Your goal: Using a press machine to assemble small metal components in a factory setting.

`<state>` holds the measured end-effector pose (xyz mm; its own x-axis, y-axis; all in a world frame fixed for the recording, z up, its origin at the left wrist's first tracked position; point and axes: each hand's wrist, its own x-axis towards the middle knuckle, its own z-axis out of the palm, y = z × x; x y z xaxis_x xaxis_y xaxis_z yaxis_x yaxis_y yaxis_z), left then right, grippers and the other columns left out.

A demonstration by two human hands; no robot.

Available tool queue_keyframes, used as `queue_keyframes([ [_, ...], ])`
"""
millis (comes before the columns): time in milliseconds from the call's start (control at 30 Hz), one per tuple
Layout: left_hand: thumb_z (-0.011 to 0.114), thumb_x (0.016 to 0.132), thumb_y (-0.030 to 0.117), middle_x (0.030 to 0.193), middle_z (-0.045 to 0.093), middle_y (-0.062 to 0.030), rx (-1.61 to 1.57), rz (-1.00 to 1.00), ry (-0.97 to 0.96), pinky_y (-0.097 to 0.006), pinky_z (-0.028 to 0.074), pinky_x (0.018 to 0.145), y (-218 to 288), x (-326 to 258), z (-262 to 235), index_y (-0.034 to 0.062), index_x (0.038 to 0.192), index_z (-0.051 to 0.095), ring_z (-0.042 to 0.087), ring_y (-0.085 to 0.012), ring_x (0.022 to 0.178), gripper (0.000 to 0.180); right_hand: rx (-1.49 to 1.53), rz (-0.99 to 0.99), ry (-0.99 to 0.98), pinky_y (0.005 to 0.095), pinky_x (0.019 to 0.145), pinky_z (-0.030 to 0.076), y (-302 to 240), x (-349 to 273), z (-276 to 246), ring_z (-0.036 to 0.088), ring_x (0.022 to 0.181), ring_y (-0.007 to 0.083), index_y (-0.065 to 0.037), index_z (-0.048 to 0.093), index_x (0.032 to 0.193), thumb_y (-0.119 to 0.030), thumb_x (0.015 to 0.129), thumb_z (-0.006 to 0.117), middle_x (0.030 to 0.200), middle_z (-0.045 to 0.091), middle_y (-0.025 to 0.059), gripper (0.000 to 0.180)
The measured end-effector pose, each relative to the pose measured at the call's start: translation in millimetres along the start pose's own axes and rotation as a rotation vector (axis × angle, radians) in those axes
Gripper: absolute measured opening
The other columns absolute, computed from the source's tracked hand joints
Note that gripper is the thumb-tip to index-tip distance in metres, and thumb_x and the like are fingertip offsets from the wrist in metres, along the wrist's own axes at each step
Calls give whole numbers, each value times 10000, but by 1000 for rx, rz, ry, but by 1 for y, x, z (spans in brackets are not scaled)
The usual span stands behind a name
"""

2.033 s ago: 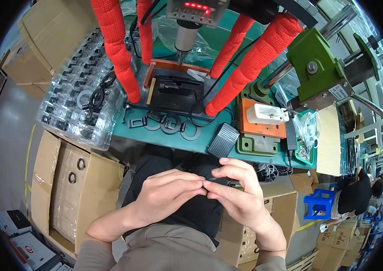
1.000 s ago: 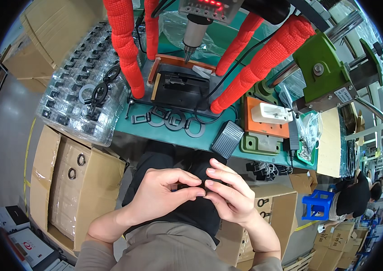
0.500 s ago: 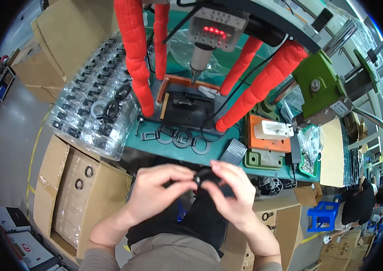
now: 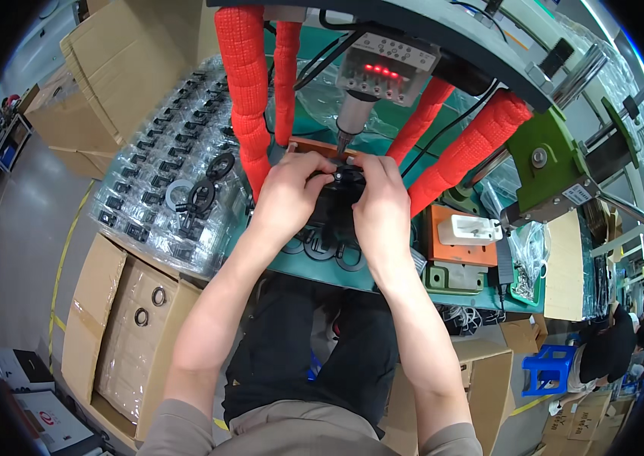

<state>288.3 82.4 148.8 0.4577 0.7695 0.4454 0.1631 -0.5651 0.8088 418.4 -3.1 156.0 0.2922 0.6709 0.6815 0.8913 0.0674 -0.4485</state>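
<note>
Left hand [image 4: 289, 194] and right hand [image 4: 381, 209] moved from above my lap [image 4: 280, 334] to bench machine [image 4: 387, 72], black part [image 4: 348, 176] between them. Left thumb and fingers clamped on its left end; right fingers touched right end, I could not tell grip. Part near metal tip [image 4: 345, 141].

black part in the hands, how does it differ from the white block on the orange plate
Colour: the black part is dark, the white block pale. Hold: the left hand and right hand grip the black part, while the white block sits untouched on the orange plate. View: the hands partly cover the black part; the white block shows almost whole.
</note>
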Motion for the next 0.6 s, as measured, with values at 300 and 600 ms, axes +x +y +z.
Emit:
queue_keyframes([
  [300,641,837,-11,962,747,-121,211,215,82,-440,469,1104,-13,0,15,-1,959,752,637,-366,968,166,-279,105,-182,469,766,577,-8,4,3,687,910,398,20,607,1176,93,862,594,1088,630,221,323],
  [600,622,835,9,1049,698,-136,525,194,-26,-427,519,1022,0,1,7,13,945,757,626,-379,1029,175,-316,218,-254,529,777,547,-13,4,1,681,881,462,31,607,1196,129,839,524,1116,658,237,379],
])
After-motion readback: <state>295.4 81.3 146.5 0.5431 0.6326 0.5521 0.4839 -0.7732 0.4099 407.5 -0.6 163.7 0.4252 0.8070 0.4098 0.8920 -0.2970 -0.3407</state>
